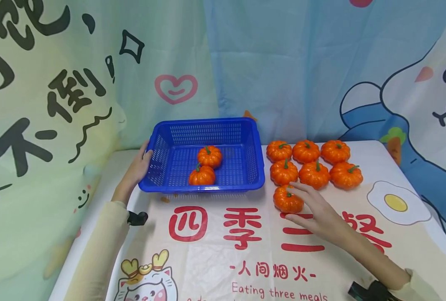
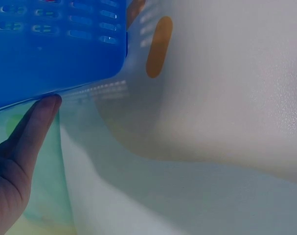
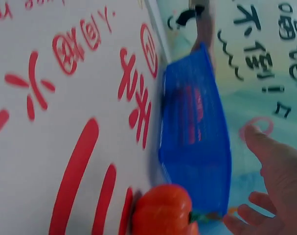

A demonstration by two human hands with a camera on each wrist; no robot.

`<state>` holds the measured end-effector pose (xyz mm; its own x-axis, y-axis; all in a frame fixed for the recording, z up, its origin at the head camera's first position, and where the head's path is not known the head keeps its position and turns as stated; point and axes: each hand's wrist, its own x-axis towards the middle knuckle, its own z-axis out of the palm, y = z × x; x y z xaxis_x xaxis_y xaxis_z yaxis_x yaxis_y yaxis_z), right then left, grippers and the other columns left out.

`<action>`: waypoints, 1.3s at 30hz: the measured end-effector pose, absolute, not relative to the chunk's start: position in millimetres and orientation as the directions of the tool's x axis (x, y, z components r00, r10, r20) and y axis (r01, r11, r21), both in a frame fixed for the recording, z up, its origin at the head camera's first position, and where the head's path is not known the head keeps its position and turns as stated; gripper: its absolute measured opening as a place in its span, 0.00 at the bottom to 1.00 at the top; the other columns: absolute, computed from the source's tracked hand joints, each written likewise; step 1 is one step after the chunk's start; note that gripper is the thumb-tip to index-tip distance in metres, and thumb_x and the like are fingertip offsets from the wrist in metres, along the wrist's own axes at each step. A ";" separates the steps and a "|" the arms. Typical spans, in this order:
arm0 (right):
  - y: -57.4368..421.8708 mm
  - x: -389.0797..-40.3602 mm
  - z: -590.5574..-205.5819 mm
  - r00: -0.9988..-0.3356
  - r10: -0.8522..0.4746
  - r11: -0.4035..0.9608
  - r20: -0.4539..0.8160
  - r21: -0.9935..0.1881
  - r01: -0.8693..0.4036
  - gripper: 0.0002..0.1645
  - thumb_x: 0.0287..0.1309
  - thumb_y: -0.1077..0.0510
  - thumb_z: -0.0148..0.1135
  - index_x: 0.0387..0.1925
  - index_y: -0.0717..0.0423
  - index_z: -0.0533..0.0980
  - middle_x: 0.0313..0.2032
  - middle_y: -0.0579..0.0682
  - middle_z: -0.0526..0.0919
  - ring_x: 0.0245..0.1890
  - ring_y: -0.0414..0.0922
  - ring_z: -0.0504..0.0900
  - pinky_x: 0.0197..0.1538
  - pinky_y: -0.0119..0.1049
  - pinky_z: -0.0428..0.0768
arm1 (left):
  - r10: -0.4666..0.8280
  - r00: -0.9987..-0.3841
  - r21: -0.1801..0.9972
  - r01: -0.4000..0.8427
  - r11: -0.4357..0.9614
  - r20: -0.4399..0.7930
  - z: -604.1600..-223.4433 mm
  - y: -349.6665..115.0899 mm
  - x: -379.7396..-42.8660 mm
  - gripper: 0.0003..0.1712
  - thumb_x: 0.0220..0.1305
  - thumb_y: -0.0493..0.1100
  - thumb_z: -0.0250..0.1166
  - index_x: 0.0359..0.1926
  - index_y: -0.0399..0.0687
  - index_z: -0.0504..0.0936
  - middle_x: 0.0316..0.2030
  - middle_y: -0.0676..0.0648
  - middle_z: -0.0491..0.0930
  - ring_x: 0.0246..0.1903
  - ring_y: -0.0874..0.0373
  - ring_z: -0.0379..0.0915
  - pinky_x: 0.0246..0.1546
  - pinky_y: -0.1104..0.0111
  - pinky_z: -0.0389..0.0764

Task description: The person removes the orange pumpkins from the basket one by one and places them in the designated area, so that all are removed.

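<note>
A blue plastic basket (image 1: 170, 163) stands at the back of the table with two orange pumpkins inside, one pumpkin (image 1: 209, 156) behind the other (image 1: 202, 175). My left hand (image 1: 137, 167) rests against its left side. In the left wrist view, straight fingers (image 2: 38, 129) touch the basket's rim (image 2: 40, 90). Over the nearest loose pumpkin (image 1: 286, 200) reaches my right hand (image 1: 318, 211), thumb and fingers spread around its right side. The right wrist view shows this pumpkin (image 3: 160, 213) with a gap between it and the hand (image 3: 280, 181).
Right of the basket, several small pumpkins (image 1: 314, 173) sit in two rows behind the nearest one. A printed cloth (image 1: 253, 234) with red characters covers much of the white table (image 1: 365, 154). Patterned curtains (image 1: 275, 62) hang behind and to the left.
</note>
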<state>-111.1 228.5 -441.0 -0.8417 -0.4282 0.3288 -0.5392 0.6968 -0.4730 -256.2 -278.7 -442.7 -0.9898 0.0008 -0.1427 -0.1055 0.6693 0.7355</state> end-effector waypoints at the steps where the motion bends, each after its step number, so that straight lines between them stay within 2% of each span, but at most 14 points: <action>1: 226.0 -108.4 -437.9 -0.842 -0.438 0.687 0.316 -0.486 -0.540 0.41 0.43 0.57 0.77 0.62 0.57 0.72 0.63 0.57 0.71 0.63 0.55 0.69 0.54 0.43 0.80 | 0.001 -0.990 0.737 -0.106 0.668 -0.143 -442.7 -278.5 -256.4 0.35 0.76 0.58 0.31 0.78 0.58 0.35 0.76 0.35 0.43 0.74 0.33 0.41 0.71 0.39 0.46; 2: 223.6 -105.8 -435.1 -0.842 -0.446 0.680 0.304 -0.496 -0.540 0.40 0.45 0.57 0.76 0.62 0.57 0.72 0.63 0.57 0.71 0.64 0.56 0.69 0.52 0.49 0.80 | 0.001 -0.990 0.736 -0.106 0.668 -0.143 -442.6 -278.4 -256.6 0.35 0.76 0.58 0.31 0.78 0.58 0.35 0.76 0.35 0.43 0.74 0.33 0.41 0.71 0.39 0.46; 4: 219.9 -101.7 -430.7 -0.845 -0.454 0.664 0.282 -0.526 -0.532 0.39 0.47 0.57 0.75 0.62 0.57 0.72 0.64 0.57 0.71 0.64 0.57 0.69 0.51 0.52 0.80 | 0.001 -0.989 0.737 -0.109 0.667 -0.147 -442.6 -278.5 -256.9 0.35 0.75 0.58 0.31 0.78 0.60 0.34 0.76 0.36 0.43 0.74 0.33 0.41 0.72 0.39 0.46; 11: 212.3 -98.1 -425.5 -0.847 -0.471 0.623 0.246 -0.587 -0.517 0.34 0.51 0.56 0.72 0.61 0.55 0.74 0.61 0.54 0.76 0.60 0.51 0.75 0.49 0.46 0.83 | 0.000 -0.988 0.737 -0.116 0.666 -0.156 -442.9 -278.8 -256.4 0.35 0.75 0.58 0.30 0.77 0.60 0.33 0.76 0.35 0.42 0.74 0.32 0.40 0.71 0.39 0.46; 17: 207.7 -97.7 -426.5 -0.841 -0.498 0.591 0.211 -0.627 -0.507 0.32 0.53 0.55 0.71 0.61 0.54 0.74 0.60 0.52 0.76 0.58 0.49 0.77 0.52 0.43 0.83 | -0.003 -0.988 0.732 -0.116 0.672 -0.153 -443.9 -279.0 -256.0 0.35 0.76 0.58 0.31 0.78 0.59 0.34 0.76 0.36 0.43 0.74 0.33 0.41 0.71 0.39 0.46; 25: 196.2 -103.4 -419.6 -0.839 -0.529 0.544 0.128 -0.707 -0.452 0.32 0.57 0.52 0.68 0.63 0.54 0.73 0.61 0.54 0.77 0.56 0.50 0.80 0.51 0.43 0.83 | -0.009 -0.988 0.724 -0.121 0.679 -0.156 -442.0 -278.4 -256.2 0.35 0.75 0.59 0.31 0.78 0.61 0.34 0.76 0.36 0.43 0.74 0.32 0.42 0.71 0.38 0.47; 31: 186.7 -107.3 -416.6 -0.810 -0.579 0.459 0.095 -0.783 -0.419 0.29 0.60 0.53 0.65 0.62 0.56 0.73 0.61 0.58 0.76 0.57 0.53 0.78 0.50 0.41 0.83 | -0.008 -0.988 0.726 -0.121 0.676 -0.157 -442.6 -278.4 -256.2 0.35 0.75 0.58 0.31 0.78 0.60 0.34 0.76 0.36 0.42 0.74 0.32 0.41 0.71 0.38 0.46; 36: 179.5 -109.2 -414.2 -0.798 -0.599 0.456 0.060 -0.794 -0.402 0.30 0.60 0.53 0.65 0.62 0.57 0.72 0.62 0.58 0.75 0.59 0.54 0.77 0.50 0.36 0.83 | -0.007 -0.987 0.732 -0.122 0.670 -0.159 -443.0 -278.3 -255.8 0.35 0.75 0.58 0.31 0.78 0.60 0.34 0.76 0.35 0.43 0.73 0.31 0.42 0.70 0.37 0.47; 39: 173.7 -114.4 -407.6 -0.802 -0.597 0.479 0.031 -0.788 -0.386 0.31 0.60 0.52 0.64 0.63 0.57 0.72 0.63 0.58 0.75 0.60 0.55 0.76 0.51 0.38 0.83 | -0.009 -0.987 0.729 -0.124 0.673 -0.160 -442.4 -277.4 -255.9 0.35 0.75 0.59 0.30 0.78 0.61 0.34 0.76 0.35 0.44 0.73 0.31 0.43 0.70 0.37 0.48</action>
